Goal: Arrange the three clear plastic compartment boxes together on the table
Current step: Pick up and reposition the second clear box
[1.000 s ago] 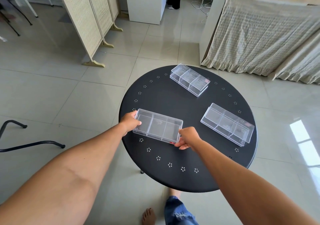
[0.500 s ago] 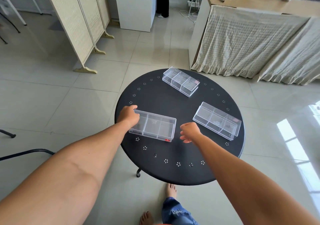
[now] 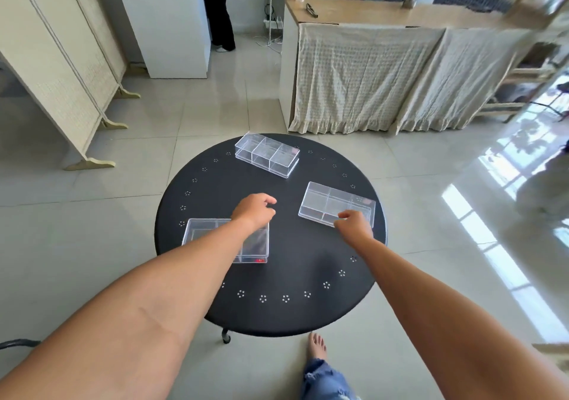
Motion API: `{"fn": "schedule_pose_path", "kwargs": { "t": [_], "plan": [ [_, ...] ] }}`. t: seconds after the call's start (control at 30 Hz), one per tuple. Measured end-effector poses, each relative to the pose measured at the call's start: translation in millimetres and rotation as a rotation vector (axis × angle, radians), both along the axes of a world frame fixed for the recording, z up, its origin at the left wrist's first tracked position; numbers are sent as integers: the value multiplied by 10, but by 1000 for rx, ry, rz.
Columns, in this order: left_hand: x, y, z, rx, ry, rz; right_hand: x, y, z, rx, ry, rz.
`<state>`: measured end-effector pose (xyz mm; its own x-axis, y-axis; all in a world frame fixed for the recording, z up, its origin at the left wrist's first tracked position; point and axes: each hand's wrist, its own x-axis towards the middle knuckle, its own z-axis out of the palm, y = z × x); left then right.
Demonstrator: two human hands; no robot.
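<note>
Three clear boxes, apparently empty, apart on the table (image 3: 308, 264).
Left hand (image 3: 254, 210) loosely curled, holding nothing; right hand (image 3: 354, 224) fingers perhaps pinching the right box (image 3: 335, 204).

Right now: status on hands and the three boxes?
Left hand empty, above table past near-left box. Right hand at near edge of right box, grip unclear. Far box untouched; all three apart. Black round table: nothing between them.
</note>
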<state>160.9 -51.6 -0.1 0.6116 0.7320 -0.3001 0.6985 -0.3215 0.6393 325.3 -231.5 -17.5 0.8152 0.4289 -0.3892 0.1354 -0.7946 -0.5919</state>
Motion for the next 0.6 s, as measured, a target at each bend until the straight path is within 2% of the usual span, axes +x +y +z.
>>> {"fn": "schedule_pose_path", "kwargs": {
  "t": [0.1, 0.2, 0.33, 0.6],
  "plan": [
    [273, -81, -93, -2, 34, -81, 278, -199, -79, -40, -51, -102],
    [520, -155, -207, -65, 78, -145, 540, -383, -196, -53, -23, -160],
    [811, -205, -381, -151, 121, -190, 862, -548, -381, -53, 124, -94],
    [1115, -195, -671, -251, 152, -135, 1247, -569, -703, 45, 213, 107]
  ]
}}
